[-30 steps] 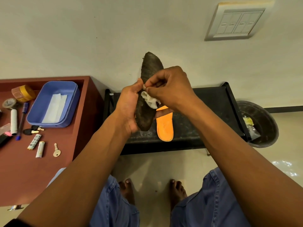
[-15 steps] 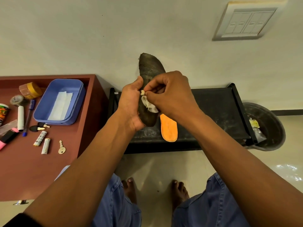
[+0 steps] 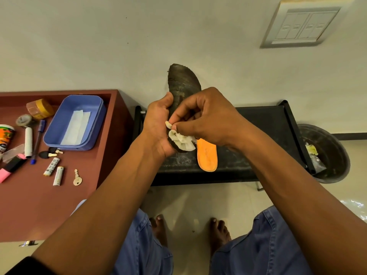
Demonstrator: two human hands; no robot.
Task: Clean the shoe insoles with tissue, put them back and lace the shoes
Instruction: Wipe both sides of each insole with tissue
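Head view, looking down: the left hand grips a dark insole by its near edge, thumb on the front, and holds it upright with the toe pointing up against the wall. The right hand pinches a crumpled white tissue against the lower part of that insole; its fingers cover the middle of the insole, so the surface there cannot be seen. An orange insole lies flat on the black counter just beside the hands, its far end hidden under the right hand. Left of it, a brown counter carries a blue tray holding folded tissue sheets, a key, two batteries and pens; things at its left edge are cut off. A dark bin stands at the right, its contents hard to make out.
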